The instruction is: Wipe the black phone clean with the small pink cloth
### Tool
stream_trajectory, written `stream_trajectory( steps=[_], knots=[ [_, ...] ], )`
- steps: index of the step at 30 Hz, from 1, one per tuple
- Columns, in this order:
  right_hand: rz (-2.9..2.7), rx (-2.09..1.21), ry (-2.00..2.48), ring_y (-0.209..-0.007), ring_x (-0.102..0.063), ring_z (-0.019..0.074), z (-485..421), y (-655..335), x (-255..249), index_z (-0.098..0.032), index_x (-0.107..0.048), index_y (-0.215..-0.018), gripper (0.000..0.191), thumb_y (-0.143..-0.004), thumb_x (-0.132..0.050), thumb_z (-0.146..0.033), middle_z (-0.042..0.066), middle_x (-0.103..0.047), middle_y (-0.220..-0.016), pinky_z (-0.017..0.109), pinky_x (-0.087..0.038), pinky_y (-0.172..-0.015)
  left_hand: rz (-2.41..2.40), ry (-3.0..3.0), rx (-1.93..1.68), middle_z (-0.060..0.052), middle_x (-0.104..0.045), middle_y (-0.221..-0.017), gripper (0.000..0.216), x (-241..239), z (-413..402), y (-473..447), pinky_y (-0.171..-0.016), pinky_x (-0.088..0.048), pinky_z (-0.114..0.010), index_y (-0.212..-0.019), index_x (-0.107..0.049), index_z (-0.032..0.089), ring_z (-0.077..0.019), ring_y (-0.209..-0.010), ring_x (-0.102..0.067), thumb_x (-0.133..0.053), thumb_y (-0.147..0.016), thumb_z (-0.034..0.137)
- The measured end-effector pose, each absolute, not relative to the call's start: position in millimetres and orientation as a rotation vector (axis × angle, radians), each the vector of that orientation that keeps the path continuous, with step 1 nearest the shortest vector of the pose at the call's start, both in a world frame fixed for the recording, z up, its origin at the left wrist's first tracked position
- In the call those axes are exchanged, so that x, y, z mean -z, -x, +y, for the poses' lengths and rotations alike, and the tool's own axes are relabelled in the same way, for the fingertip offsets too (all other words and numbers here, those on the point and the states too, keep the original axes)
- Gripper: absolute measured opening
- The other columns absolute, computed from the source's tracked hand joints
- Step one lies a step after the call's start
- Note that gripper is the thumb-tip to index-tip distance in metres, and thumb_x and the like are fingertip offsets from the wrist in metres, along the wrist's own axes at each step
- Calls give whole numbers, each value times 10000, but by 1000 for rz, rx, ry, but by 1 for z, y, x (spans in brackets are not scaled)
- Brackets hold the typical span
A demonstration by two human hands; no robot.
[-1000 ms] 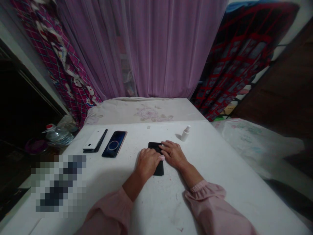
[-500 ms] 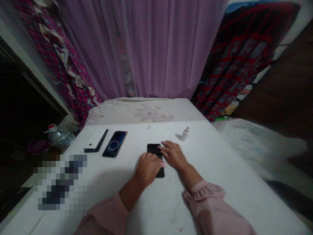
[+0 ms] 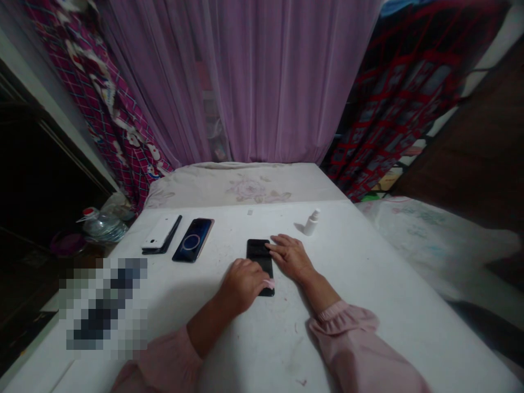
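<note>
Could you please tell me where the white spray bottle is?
In the head view, the white spray bottle stands on the white tabletop, just beyond the right hand and right of the black phone.

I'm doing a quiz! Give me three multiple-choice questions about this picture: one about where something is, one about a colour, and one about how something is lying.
1. Where is the small white bottle?
A) Beyond the right hand
B) Under a sleeve
C) On the floor

2. What colour are the sleeves?
A) Green
B) Pink
C) Black

3. How is the black phone lying?
A) Standing upright
B) Lifted in the air
C) Flat, under the left hand

Answers:
1. A, because the bottle stands further away than the right hand.
2. B, because both cuffs show pink.
3. C, because the phone lies flat with the left hand over it.
</note>
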State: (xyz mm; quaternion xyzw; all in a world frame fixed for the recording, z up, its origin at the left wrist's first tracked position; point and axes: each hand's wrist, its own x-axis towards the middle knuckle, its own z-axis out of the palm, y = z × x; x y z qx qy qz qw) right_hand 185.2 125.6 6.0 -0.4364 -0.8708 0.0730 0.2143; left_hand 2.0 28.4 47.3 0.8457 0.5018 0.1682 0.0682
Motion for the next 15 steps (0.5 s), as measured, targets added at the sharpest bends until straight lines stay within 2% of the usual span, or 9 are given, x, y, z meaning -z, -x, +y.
stream_trajectory(
  steps=[7,15],
  knots=[
    [-2409,-206,1210,-1247,-529,291,126,-185,-6,-349,-696,-1172,292,-910,-604,-260,52,-642,-1301,495,-421,-990,1825,-2433,-501,-37,-685,-888,228,-48,52,-4,-782,-373,-358,-911,-711,234,-213,-866,-592,-520,-969,344],
    [-2415,-198,1208,-1251,-524,291,125,-185,-7,-351,-687,-1184,294,-920,-591,-265,42,-636,-1310,496,-420,-990,1476,-2570,-527,-7,-685,-830,242,-47,36,8,-797,-361,-341,-873,-723,255,-185,-845,-580,-541,-961,387]
  ],
)
